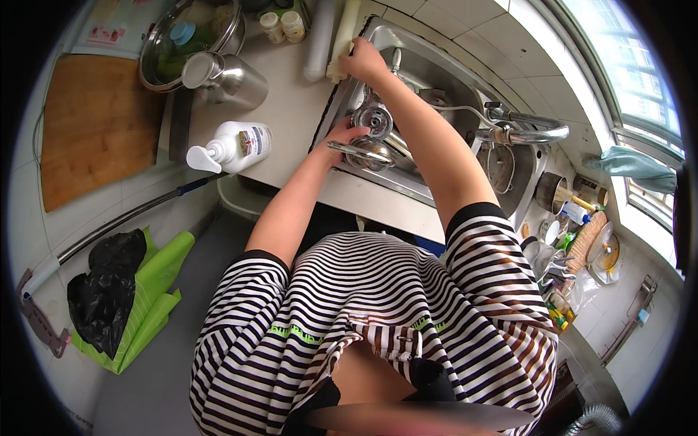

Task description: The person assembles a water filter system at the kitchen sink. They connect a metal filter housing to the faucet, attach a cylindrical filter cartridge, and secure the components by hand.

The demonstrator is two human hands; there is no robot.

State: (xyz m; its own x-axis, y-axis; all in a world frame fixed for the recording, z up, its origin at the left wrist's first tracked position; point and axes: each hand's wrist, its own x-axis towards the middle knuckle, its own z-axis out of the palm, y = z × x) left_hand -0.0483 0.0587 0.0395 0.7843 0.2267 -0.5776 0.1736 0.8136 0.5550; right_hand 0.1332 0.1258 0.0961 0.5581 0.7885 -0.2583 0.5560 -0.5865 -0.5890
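At the left end of the steel sink [458, 91], my left hand [340, 136] is closed on a shiny metal vessel [372, 122] with a round, ringed end. A curved metal handle [360, 152] and a rounded metal body sit just below it; I cannot tell whether they belong to the same piece. My right hand [363, 61] reaches across to the sink's far left corner. Its fingers are curled beside the end of a cream-coloured tube [347, 36], and what they hold, if anything, is hidden.
A curved faucet [531, 134] projects over the sink on the right. Left on the counter stand a white pump bottle [236, 145], a steel flask [236, 80] and a glass-sided bowl [156, 62]. A wooden board [102, 123] leans at the left wall; cluttered kitchenware lies far right.
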